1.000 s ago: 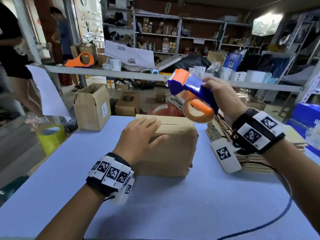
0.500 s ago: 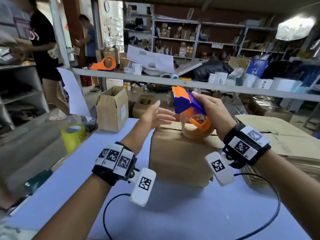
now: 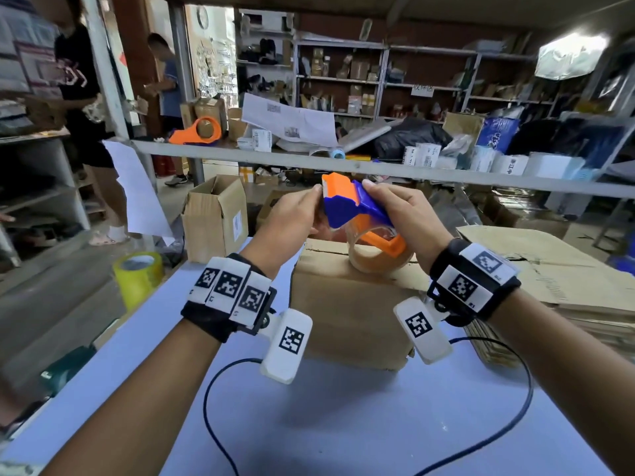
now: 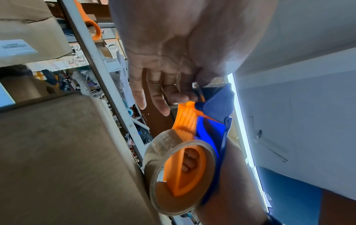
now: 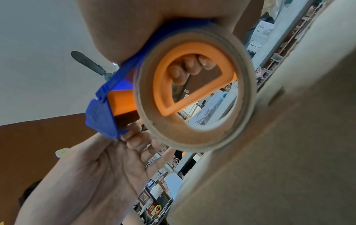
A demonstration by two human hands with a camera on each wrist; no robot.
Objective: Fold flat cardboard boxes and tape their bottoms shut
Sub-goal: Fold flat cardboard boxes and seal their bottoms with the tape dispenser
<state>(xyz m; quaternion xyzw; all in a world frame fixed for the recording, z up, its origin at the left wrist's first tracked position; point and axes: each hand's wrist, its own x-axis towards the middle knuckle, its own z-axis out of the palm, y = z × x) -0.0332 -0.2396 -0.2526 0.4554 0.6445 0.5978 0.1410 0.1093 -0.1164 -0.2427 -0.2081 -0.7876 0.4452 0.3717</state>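
Here the right hand [image 3: 402, 214] grips the tape dispenser [image 3: 357, 214] above the cardboard box [image 3: 347, 304], while left hand [image 3: 292, 214] fingers [image 4: 179, 94] pinch its front edge.

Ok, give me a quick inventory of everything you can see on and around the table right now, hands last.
folded box: one, brown cardboard, on the table under the hands
tape dispenser: one, blue and orange, held above the box
tape roll: one, clear-brown, on the dispenser, touching the box top
flat cardboard stack: one pile, brown, right of the box
table: one, pale blue top
yellow tape roll: one, left of the table
open box: one, brown, beyond the table
second dispenser: one, orange, on the shelf
left hand: pinches at the dispenser's front end
right hand: grips the dispenser
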